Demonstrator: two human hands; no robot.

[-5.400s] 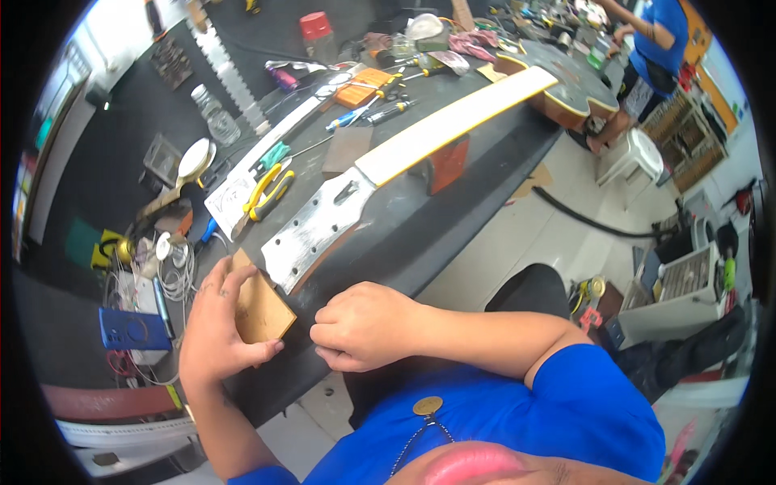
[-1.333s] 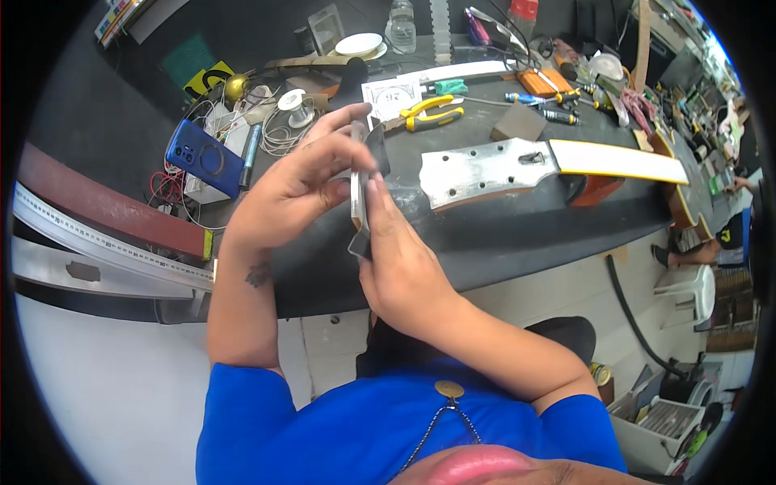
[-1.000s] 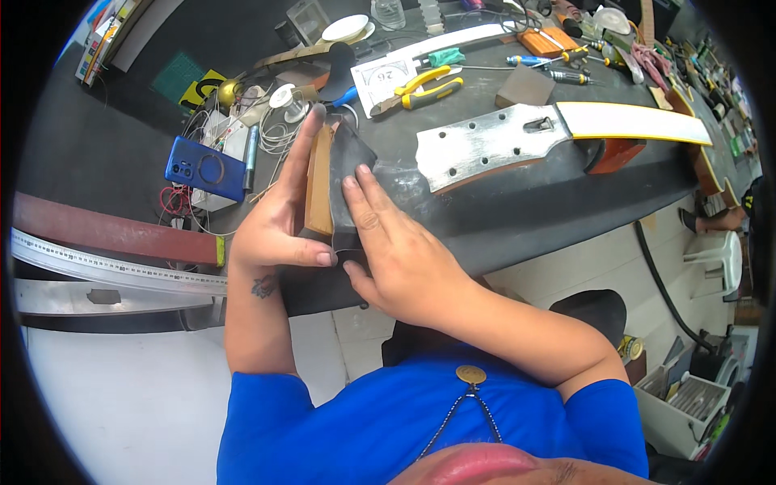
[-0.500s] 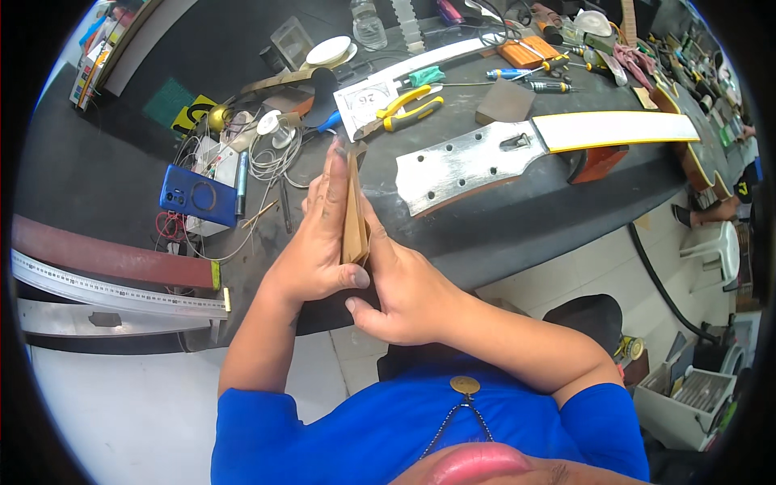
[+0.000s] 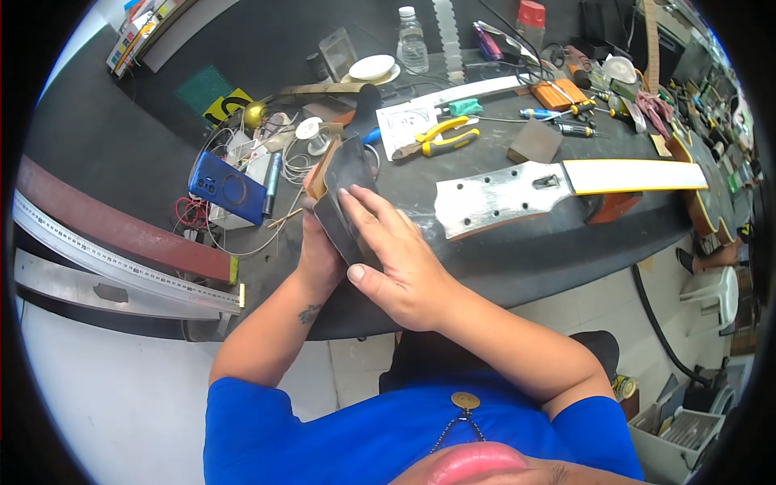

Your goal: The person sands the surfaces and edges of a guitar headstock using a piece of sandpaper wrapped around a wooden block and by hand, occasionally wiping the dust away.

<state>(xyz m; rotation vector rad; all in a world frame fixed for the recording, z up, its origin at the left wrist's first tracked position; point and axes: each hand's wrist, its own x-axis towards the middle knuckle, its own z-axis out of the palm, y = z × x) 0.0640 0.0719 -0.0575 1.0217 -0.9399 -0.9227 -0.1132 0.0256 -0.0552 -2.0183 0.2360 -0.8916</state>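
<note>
A folded sheet of sandpaper [image 5: 349, 166], dark grey on the face and brown on the back, is held up over the near edge of the bench. My left hand [image 5: 319, 249] grips it from behind, its fingers mostly hidden by the sheet. Against the dark face lies my right hand [image 5: 402, 267], fingers stretched out flat and thumb at the sheet's lower edge. To the right, a guitar neck rests face up, its whitish, scuffed headstock [image 5: 493, 196] drilled with several holes. Its pale fretboard [image 5: 634, 175] has yellow edging and sits on a reddish-brown support [image 5: 612, 208].
Yellow-handled pliers [image 5: 449, 137] lie beyond my hands, beside a dark block [image 5: 535, 141]. A blue phone [image 5: 229, 187] and tangled wire are at the left. Long rulers [image 5: 121, 263] and a reddish-brown bar [image 5: 121, 222] jut in at the far left.
The sandpaper has turned from edge-on between my palms to show its dark face. My right hand has shifted onto that face, and my left is now mostly behind it.
</note>
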